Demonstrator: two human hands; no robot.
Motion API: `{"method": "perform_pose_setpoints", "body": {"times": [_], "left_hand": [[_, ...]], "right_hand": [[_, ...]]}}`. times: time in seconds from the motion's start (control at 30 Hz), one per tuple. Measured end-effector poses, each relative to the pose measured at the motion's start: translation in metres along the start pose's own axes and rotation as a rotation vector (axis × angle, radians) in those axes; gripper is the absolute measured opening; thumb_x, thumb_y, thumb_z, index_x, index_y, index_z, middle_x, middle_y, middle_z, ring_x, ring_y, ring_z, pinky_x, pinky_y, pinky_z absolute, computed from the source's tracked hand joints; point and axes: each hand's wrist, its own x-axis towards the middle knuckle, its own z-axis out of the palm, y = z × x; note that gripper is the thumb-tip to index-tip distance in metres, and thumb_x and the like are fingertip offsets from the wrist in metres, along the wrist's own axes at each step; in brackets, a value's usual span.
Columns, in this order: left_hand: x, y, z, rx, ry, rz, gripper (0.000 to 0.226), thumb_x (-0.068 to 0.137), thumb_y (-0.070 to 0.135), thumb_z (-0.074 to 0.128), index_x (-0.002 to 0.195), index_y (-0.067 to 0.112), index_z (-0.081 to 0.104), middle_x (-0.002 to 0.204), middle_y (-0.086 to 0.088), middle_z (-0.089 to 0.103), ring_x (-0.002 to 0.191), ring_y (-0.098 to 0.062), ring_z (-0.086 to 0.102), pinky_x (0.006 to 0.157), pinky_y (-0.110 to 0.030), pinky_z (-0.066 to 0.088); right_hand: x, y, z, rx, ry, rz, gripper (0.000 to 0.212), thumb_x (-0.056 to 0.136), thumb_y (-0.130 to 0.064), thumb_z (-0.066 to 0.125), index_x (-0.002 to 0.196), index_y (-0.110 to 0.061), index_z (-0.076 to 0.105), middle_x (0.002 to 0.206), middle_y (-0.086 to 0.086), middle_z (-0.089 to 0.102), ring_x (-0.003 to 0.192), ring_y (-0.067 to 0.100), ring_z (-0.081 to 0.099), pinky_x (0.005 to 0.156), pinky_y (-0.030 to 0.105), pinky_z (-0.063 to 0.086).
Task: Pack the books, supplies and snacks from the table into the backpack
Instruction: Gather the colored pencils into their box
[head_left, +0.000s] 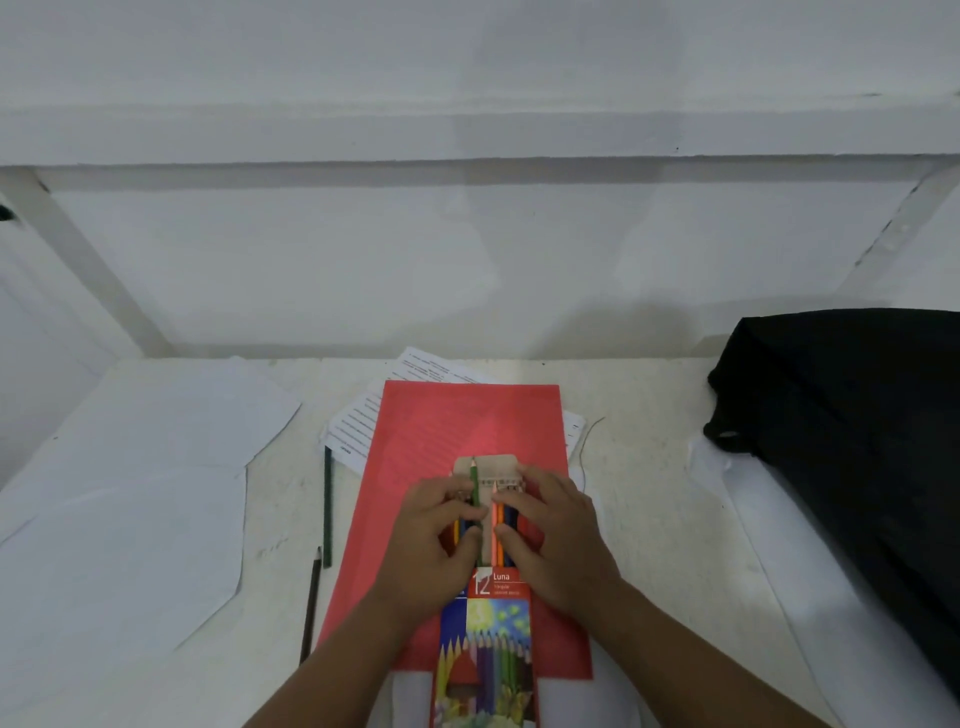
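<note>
- Here, a box of coloured pencils (485, 649) lies lengthwise on a red folder (457, 426) at the near middle of the white surface (649, 519); its printed front shows a "12", the word "Luna" and a drawing of pencils, and its flap end, pointing away from the person, is open.
- A green pencil (474, 480) sticks out past the open end, its tip over the pale flap; orange and blue pencils show in the opening beside it.
- The left hand (436, 540) rests on the left side of the open end, its fingers (447, 493) curled, with fingertip and thumb pinching the green pencil's shaft.
- The right hand (556, 540) lies on the right side, its fingers (524, 501) bent and close together, pressing on the pencils and the box's edge; thumb beside the orange pencils.
- Printed sheets (358, 421) poke out from under the folder's far left corner.
- Two loose pencils, a dark green one (327, 514) and a darker one (310, 608), lie on the surface left of the folder.
- A black backpack (857, 415) sits at the right, well apart from the hands.
</note>
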Motion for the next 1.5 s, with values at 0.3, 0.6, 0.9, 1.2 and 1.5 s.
{"method": "perform_pose_setpoints", "body": {"times": [0.3, 0.6, 0.9, 1.2, 1.5], "left_hand": [[0.002, 0.011, -0.005, 0.007, 0.026, 0.034, 0.006, 0.073, 0.016, 0.065, 0.075, 0.017, 0.071, 0.100, 0.010, 0.068, 0.111, -0.010, 0.057, 0.098, -0.029, 0.043], [0.017, 0.030, -0.045, -0.435, -0.096, -0.480, 0.013, 0.089, 0.000, 0.065, 0.092, 0.011, 0.072, 0.096, 0.003, 0.076, 0.095, -0.013, 0.070, 0.082, -0.025, 0.055], [-0.029, -0.002, -0.117, 0.127, 0.100, -0.265, 0.028, 0.084, 0.011, 0.069, 0.092, 0.037, 0.063, 0.086, 0.020, 0.063, 0.086, -0.003, 0.059, 0.067, -0.012, 0.042], [-0.063, -0.026, -0.155, 0.192, -0.104, -0.409, 0.022, 0.080, 0.017, 0.072, 0.090, 0.034, 0.062, 0.061, 0.011, 0.062, 0.060, -0.005, 0.061, 0.060, -0.016, 0.049], [-0.045, -0.030, -0.188, -0.150, 0.201, -0.649, 0.019, 0.093, 0.011, 0.061, 0.087, 0.029, 0.066, 0.086, 0.010, 0.069, 0.062, -0.016, 0.071, 0.058, -0.028, 0.058]], "right_hand": [[0.000, 0.000, -0.001, 0.071, 0.056, -0.016, 0.032, 0.089, -0.040, 0.059, 0.120, -0.030, 0.064, 0.138, -0.008, 0.054, 0.129, 0.012, 0.048, 0.106, 0.040, 0.042], [-0.010, -0.011, -0.006, 0.002, 0.120, -0.084, 0.016, 0.092, -0.031, 0.057, 0.100, -0.020, 0.067, 0.097, -0.006, 0.063, 0.089, 0.005, 0.056, 0.079, 0.023, 0.049], [0.018, -0.056, -0.017, -0.142, 0.135, 0.081, 0.011, 0.088, -0.023, 0.055, 0.081, -0.019, 0.061, 0.078, -0.007, 0.050, 0.068, 0.011, 0.049, 0.056, 0.015, 0.035], [0.028, -0.146, 0.060, 0.178, -0.065, -0.003, 0.014, 0.088, -0.016, 0.063, 0.100, -0.021, 0.068, 0.086, -0.010, 0.063, 0.077, 0.000, 0.055, 0.073, 0.019, 0.049], [0.056, -0.182, 0.105, -0.141, -0.268, 0.035, 0.031, 0.097, -0.037, 0.054, 0.126, -0.029, 0.059, 0.108, -0.004, 0.057, 0.098, 0.015, 0.055, 0.086, 0.030, 0.048]]}}
